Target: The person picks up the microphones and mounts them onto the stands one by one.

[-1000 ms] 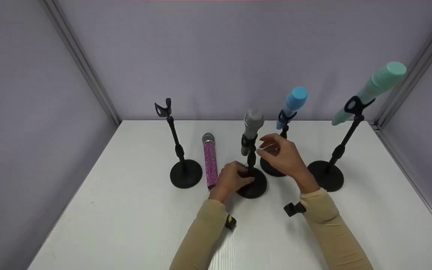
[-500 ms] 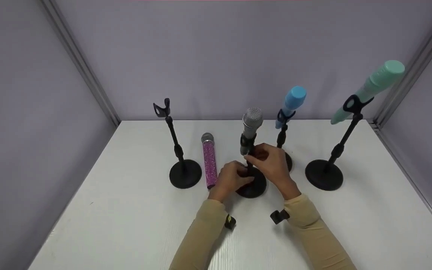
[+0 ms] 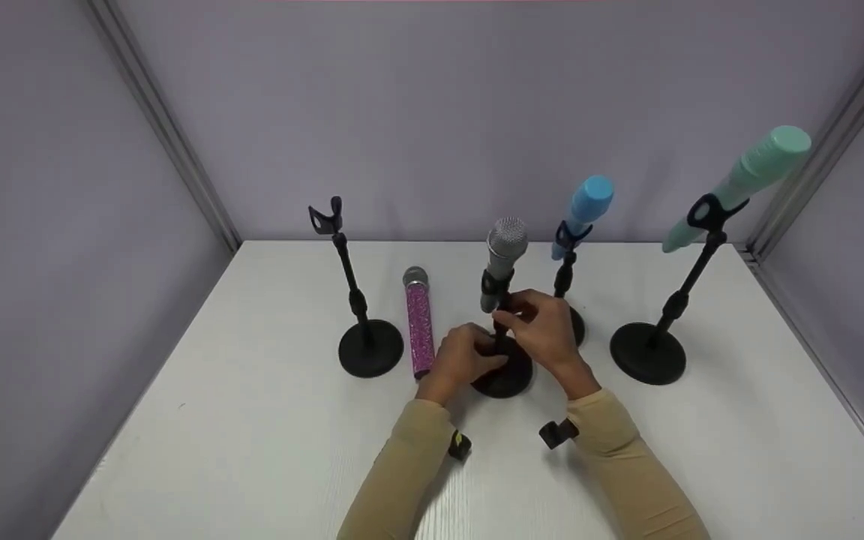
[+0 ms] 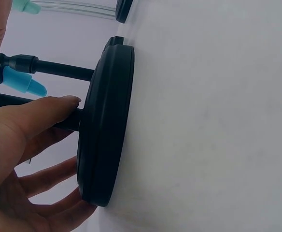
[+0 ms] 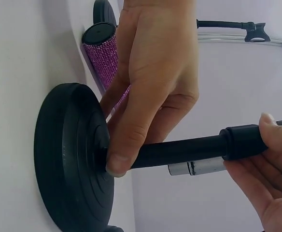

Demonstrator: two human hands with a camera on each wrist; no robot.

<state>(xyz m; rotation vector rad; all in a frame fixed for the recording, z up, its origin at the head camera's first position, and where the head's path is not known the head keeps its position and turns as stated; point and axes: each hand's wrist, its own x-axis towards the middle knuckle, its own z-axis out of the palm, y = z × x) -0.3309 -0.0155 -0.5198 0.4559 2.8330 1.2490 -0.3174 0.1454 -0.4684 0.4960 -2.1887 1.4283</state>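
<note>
A silver microphone (image 3: 505,251) sits tilted, head up, in the clip of a black microphone stand (image 3: 511,381) at the middle of the table. Low on that stand, my left hand (image 3: 463,354) holds the pole just above the round base (image 5: 68,159); its thumb lies against the pole in the right wrist view. Higher up, my right hand (image 3: 550,330) grips the thick collar (image 5: 241,142) under the clip, thumb on one side and fingers on the other. To the left of the left hand lies a glittery pink microphone (image 3: 420,322) with a grey head.
At left stands another microphone stand (image 3: 370,348) with a bare clip. Behind my right hand, a blue microphone (image 3: 591,199) is in a third stand. A mint-green microphone (image 3: 766,161) leans in the stand (image 3: 649,352) at right. Pale walls (image 3: 432,112) enclose the white table (image 3: 267,450).
My right hand has come left and down from beside the stand onto its collar, and has stayed there over the last half second. The left hand has kept its place on the pole.
</note>
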